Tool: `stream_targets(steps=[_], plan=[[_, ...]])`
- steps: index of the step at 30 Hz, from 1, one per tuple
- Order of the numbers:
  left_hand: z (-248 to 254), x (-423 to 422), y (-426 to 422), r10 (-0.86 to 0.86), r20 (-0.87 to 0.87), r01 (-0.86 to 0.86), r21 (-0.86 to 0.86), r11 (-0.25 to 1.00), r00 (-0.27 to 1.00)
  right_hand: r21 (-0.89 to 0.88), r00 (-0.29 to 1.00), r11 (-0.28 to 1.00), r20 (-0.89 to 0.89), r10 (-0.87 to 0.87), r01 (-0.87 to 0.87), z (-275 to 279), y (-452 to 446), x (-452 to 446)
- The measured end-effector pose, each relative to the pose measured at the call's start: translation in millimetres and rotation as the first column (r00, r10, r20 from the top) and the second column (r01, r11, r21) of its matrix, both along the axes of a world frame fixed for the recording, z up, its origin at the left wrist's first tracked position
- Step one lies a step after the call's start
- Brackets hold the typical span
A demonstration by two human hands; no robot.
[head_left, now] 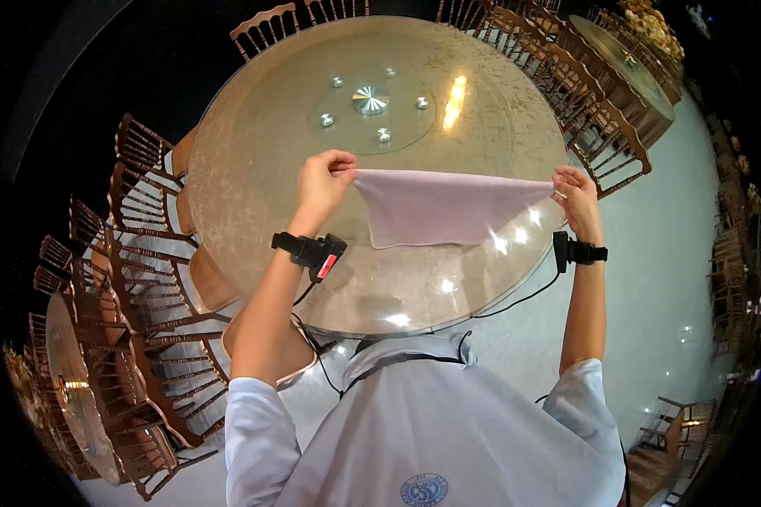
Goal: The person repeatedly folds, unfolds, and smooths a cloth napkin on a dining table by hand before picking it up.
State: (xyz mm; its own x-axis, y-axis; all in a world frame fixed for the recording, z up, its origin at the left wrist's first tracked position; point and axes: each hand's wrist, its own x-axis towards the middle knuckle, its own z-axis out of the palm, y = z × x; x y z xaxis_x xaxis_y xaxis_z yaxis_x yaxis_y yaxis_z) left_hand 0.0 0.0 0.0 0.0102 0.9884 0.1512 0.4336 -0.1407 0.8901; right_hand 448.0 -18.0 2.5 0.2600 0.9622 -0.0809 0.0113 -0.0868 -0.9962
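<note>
A pale pink cloth napkin (448, 209) is stretched between my two hands over the near part of a round glass-topped table (254, 194). My left hand (323, 182) pinches its upper left corner. At the upper right corner, my right hand (576, 193) grips the edge with curled fingers. The top edge runs nearly straight between the hands, and the rest hangs down toward the tabletop. Whether its lower edge touches the glass I cannot tell. A black strap with a small device sits on each wrist.
A glass turntable with a shiny metal hub (370, 100) and several small metal knobs is at the table's middle. Wooden spindle-back chairs (148, 304) stand along the left and at the back. Other round tables (626, 63) show at the edges. Thin black cables run from my wrists.
</note>
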Motion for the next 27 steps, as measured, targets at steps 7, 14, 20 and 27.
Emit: stream_targets(steps=[7,14,20,27], plan=[[47.3,-10.5,1.5,0.103,-0.121,-0.083,0.158,0.984,0.987,0.123,0.999,0.992,0.034,0.018,-0.022,32.7,15.4,-16.2],[64.9,-29.3,22.6,0.136,-0.207,-0.087,0.233,0.969,0.969,0.072,0.987,0.987,0.082,0.141,-0.147,53.5,45.4,-36.8],[53.2,-35.1,25.8,0.158,-0.198,-0.128,0.158,0.979,0.967,0.118,0.988,0.985,0.099,0.116,-0.127,38.1,64.3,-42.1],[37.4,-42.0,39.6,0.193,-0.107,-0.174,0.17,0.97,0.975,0.191,0.968,0.972,0.234,0.09,-0.136,35.1,70.7,-53.2]])
